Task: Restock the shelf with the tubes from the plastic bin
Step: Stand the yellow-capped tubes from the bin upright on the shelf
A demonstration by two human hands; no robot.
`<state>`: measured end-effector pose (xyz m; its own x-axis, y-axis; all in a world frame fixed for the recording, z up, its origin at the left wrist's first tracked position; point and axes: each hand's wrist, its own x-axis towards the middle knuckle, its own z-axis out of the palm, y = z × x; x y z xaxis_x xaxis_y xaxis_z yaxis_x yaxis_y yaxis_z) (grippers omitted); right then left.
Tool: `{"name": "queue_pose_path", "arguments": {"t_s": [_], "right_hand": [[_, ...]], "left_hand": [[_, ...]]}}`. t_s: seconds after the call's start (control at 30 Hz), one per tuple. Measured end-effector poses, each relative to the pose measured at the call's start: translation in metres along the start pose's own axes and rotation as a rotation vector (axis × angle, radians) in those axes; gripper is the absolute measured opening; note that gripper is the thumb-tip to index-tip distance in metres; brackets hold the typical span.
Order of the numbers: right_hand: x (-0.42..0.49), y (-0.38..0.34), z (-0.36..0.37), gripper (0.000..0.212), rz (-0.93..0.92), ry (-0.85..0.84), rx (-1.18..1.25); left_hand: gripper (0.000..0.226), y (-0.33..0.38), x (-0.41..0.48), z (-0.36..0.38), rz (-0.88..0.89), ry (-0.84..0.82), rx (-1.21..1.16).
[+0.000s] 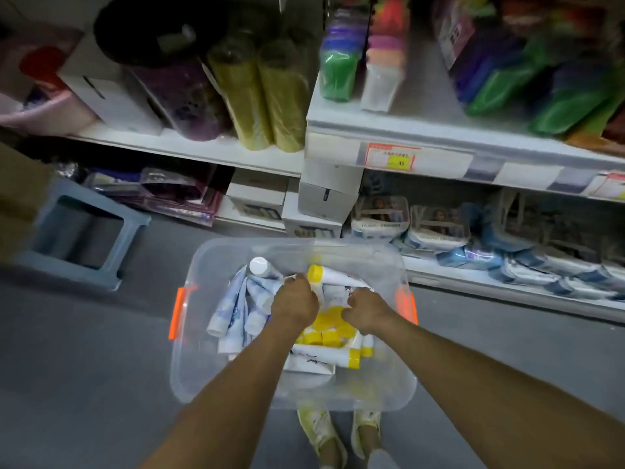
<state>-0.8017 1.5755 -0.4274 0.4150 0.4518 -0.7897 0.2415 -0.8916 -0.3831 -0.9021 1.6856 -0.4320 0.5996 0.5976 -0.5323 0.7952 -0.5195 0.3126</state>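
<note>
Head view, the only one you got: you looked barely into it at this point. The plastic bin (203, 384) sat on the floor just in front of your shoes (321, 434), and the tubes (233, 309) were all piled inside it, white-capped ones on the left and yellow-capped ones (333, 321) toward the middle and right. Your left hand (294, 304) was down in the pile with its fingers curled around a tube. Your right hand (363, 311) was just beside it, fingers closed on another. The shelf (422, 137) above was packed with other stuff and I couldn't spot a single tube on it, so I'd say pretty much the whole restock was left
</note>
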Motion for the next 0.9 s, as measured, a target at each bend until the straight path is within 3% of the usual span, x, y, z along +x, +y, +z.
{"name": "queue_pose_path", "arguments": {"t_s": [0.07, 0.17, 0.3, 0.37, 0.47, 0.53, 0.63, 0.77, 0.9], "right_hand": [[0.026, 0.005, 0.014, 0.020, 0.027, 0.015, 0.004], [0.055, 0.006, 0.031, 0.078, 0.139, 0.008, 0.089], [0.075, 0.004, 0.044, 0.094, 0.266, 0.015, 0.198], [0.078, 0.001, 0.043, 0.086, 0.256, -0.008, 0.153], [0.066, -0.007, 0.033, 0.029, 0.171, -0.094, 0.156], [0.047, -0.009, 0.024, 0.022, 0.163, -0.114, 0.255], [0.013, -0.009, 0.004, 0.023, 0.207, -0.126, 0.456], [-0.038, -0.009, -0.028, 0.026, 0.234, -0.086, 0.644], [-0.078, -0.018, -0.050, 0.040, 0.172, -0.085, 0.873]], "left_hand": [[0.037, 0.000, 0.013, 0.018, 0.057, -0.014, 0.207], [0.044, 0.000, 0.027, 0.037, 0.109, -0.097, 0.421], [0.046, -0.005, 0.040, 0.048, 0.120, -0.069, 0.482], [0.040, -0.010, 0.045, 0.053, 0.112, -0.051, 0.459], [0.043, -0.006, 0.038, 0.045, 0.118, -0.024, 0.470], [0.049, -0.004, 0.026, 0.032, 0.093, -0.058, 0.391], [0.052, -0.011, 0.000, 0.007, -0.084, -0.162, 0.063], [0.022, -0.020, -0.049, -0.034, -0.442, -0.281, -0.887], [0.015, -0.009, -0.095, -0.072, -0.377, -0.289, -1.317]]}}
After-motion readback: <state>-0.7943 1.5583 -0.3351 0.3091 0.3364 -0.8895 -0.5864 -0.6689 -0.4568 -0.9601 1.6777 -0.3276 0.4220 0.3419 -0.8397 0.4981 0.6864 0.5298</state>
